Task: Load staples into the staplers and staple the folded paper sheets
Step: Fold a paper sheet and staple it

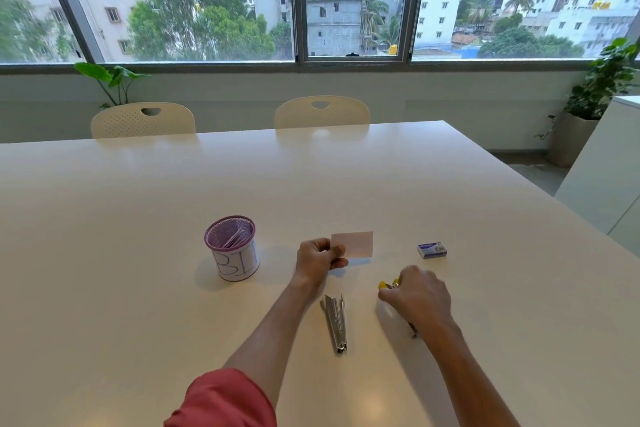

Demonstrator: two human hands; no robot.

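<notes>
My left hand (318,259) pinches the left edge of a small folded pale pink paper sheet (356,244), holding it just above the white table (138,218). My right hand (417,298) is curled over a yellow stapler (386,285), which lies on the table; only its yellow tip and a bit of its rear end show. A silver metal stapler (335,322) lies open on the table between my two forearms. A small blue and white staple box (432,250) sits to the right of the paper.
A purple mesh cup (231,248) wrapped in white paper with handwritten marks stands at the left, with thin sticks inside. Two cream chairs (322,113) stand at the table's far edge. A white cabinet (606,177) and potted plants (602,87) are at the right.
</notes>
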